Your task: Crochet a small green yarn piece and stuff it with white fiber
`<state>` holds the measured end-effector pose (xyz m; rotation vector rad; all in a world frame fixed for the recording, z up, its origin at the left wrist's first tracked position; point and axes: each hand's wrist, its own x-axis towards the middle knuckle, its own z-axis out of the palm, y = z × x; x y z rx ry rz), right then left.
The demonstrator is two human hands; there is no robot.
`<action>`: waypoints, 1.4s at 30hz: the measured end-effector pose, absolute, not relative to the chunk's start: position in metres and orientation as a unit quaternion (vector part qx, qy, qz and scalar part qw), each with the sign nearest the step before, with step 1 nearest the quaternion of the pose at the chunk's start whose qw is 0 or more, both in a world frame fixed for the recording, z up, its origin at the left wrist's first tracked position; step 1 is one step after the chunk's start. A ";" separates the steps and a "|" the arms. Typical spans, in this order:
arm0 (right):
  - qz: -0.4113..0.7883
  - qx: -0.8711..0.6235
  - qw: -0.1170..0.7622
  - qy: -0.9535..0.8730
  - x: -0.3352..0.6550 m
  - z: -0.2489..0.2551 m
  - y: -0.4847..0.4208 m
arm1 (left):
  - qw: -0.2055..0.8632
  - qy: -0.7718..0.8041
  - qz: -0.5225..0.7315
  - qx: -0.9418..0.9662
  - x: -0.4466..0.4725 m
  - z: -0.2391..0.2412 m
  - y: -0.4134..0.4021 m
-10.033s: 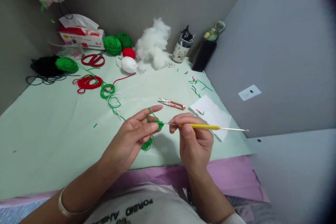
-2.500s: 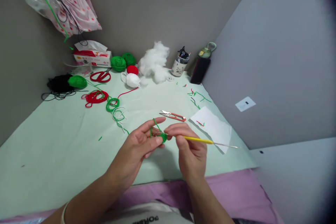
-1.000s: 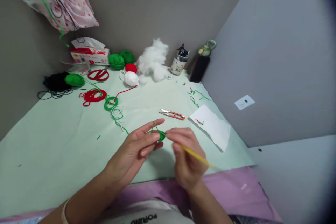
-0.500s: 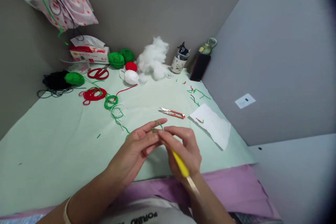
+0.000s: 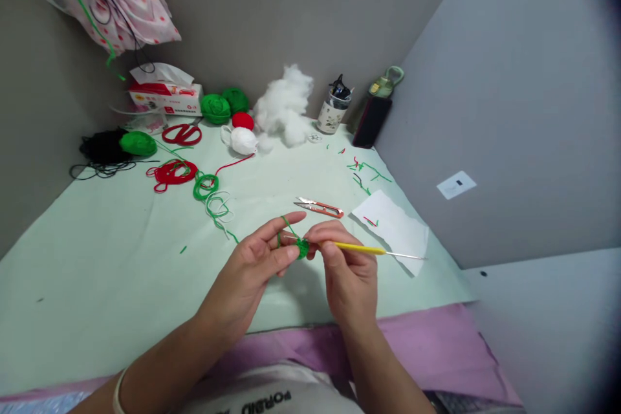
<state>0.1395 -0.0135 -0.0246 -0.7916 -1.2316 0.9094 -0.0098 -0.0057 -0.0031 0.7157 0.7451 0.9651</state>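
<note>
My left hand point(image 5: 252, 268) pinches a small green crochet piece point(image 5: 301, 247) between thumb and fingers, with green yarn looped over the raised forefinger. My right hand point(image 5: 347, 268) is closed on a yellow-handled crochet hook point(image 5: 361, 249), its metal tail pointing right and its tip at the green piece. Both hands hover just above the pale green table point(image 5: 97, 252) near its front edge. The green yarn strand point(image 5: 220, 223) trails from my left hand back to loose coils on the table.
Orange thread snips point(image 5: 320, 207) and a white paper sheet point(image 5: 392, 228) lie just beyond my hands. Further back are red and green yarn coils point(image 5: 184, 174), yarn balls point(image 5: 216, 108), white stuffing point(image 5: 284, 103), red scissors point(image 5: 182, 134), a tissue box point(image 5: 165, 94), a jar point(image 5: 332, 113) and a dark bottle point(image 5: 371, 118).
Half a second ago my right hand had the hook swung down toward my body; now the hook lies level again, pointing right, with its tip at the green piece.
</note>
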 end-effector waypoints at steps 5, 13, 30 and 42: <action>0.397 -0.352 0.650 -0.545 0.141 -0.022 -0.017 | 0.768 0.338 0.439 0.321 -0.012 -0.001 -0.004; 0.537 -0.336 0.652 -0.417 0.149 -0.019 -0.009 | 0.811 0.301 0.411 0.288 -0.015 -0.005 -0.004; 0.484 -0.357 0.651 -0.463 0.145 -0.018 -0.012 | 0.717 0.377 0.440 0.388 -0.015 -0.008 -0.008; 0.095 -0.401 0.526 -0.744 0.149 -0.019 -0.032 | 0.605 0.444 0.488 0.446 -0.009 -0.008 -0.013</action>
